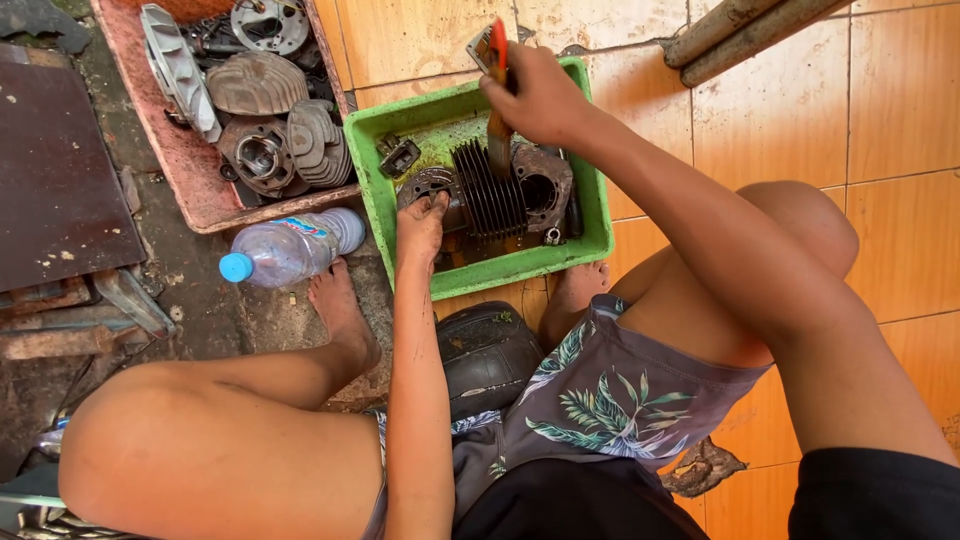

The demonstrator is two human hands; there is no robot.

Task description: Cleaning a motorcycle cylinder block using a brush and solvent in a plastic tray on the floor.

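Green plastic tub (372, 190) holds a finned engine cylinder (487, 190); left hand (421, 222) presses on it, fingers curled, while right hand (540, 98) clenches a red-handled brush (498, 95)

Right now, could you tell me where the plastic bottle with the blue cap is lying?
The plastic bottle lies on its side on the floor, left of the green tub and just below the red tray.

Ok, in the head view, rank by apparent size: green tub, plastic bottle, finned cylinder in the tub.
1. green tub
2. plastic bottle and finned cylinder: they look alike in size, so no ranking between them.
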